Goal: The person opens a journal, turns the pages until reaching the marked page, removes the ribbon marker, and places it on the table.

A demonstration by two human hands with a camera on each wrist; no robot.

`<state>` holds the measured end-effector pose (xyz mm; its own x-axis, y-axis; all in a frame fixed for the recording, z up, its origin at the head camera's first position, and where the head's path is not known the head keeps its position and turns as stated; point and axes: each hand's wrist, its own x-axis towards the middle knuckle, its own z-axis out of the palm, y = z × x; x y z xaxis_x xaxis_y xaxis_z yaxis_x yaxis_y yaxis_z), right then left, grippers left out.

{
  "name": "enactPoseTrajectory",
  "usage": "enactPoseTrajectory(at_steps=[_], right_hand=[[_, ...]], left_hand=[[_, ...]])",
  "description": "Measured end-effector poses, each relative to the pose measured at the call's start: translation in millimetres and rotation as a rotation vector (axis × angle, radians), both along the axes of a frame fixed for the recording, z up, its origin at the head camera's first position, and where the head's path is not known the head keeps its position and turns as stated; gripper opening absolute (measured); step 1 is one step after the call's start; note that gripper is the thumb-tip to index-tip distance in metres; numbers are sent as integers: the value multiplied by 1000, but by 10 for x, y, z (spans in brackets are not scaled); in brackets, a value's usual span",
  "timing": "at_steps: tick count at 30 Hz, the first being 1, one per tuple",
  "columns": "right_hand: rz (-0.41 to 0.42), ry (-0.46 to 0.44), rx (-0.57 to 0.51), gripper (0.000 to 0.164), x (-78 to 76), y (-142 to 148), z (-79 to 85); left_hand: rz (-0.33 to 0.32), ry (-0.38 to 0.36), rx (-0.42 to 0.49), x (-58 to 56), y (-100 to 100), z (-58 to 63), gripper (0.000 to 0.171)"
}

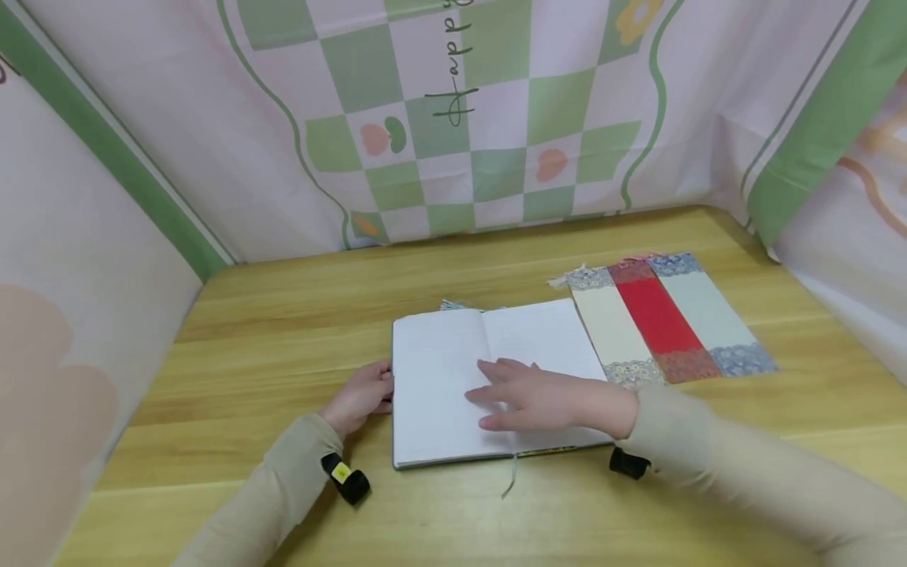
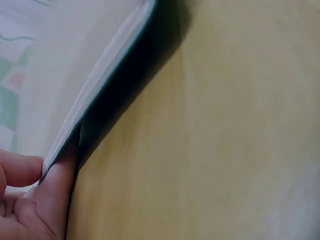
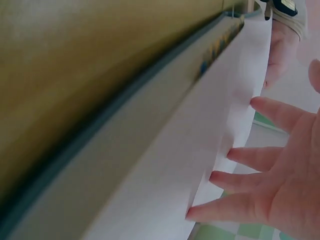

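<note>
An open notebook [image 1: 439, 370] with blank white pages and a dark cover lies on the wooden table. At its left edge my left hand [image 1: 360, 398] grips the book. In the left wrist view a finger goes under the dark cover [image 2: 120, 95] while the thumb [image 2: 22, 169] lies at the page edge. Over the middle of the spread, my right hand [image 1: 542, 398] has its fingers spread. Its fingertips [image 3: 257, 101] touch the paper near the centre fold in the right wrist view. A thin ribbon [image 1: 512, 476] hangs from the book's bottom edge.
Right of the notebook lie three long bookmarks: cream [image 1: 609, 323], red [image 1: 659, 315] and pale blue [image 1: 712, 311], with patterned ends. A grey tassel [image 1: 453, 305] pokes out behind the notebook. Printed cloth [image 1: 468, 181] hangs at the table's back and sides.
</note>
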<state>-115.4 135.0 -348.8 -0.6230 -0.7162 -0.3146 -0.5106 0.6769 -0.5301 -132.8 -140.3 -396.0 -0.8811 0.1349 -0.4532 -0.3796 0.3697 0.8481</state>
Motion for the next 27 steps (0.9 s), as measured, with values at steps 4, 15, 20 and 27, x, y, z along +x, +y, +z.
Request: enactPoseTrajectory(at_steps=[4, 15, 20, 27], right_hand=[[13, 35, 43, 58, 30, -40, -13], [35, 62, 99, 61, 29, -80, -16], [61, 85, 105, 62, -41, -22, -2], [-14, 130, 180, 77, -247, 187, -32]], left_hand=[[29, -26, 52, -4, -19, -2, 40], [-8, -23, 1, -4, 8, -8, 48], [0, -24, 0, -4, 17, -11, 48], [1, -15, -15, -2, 21, -13, 48]])
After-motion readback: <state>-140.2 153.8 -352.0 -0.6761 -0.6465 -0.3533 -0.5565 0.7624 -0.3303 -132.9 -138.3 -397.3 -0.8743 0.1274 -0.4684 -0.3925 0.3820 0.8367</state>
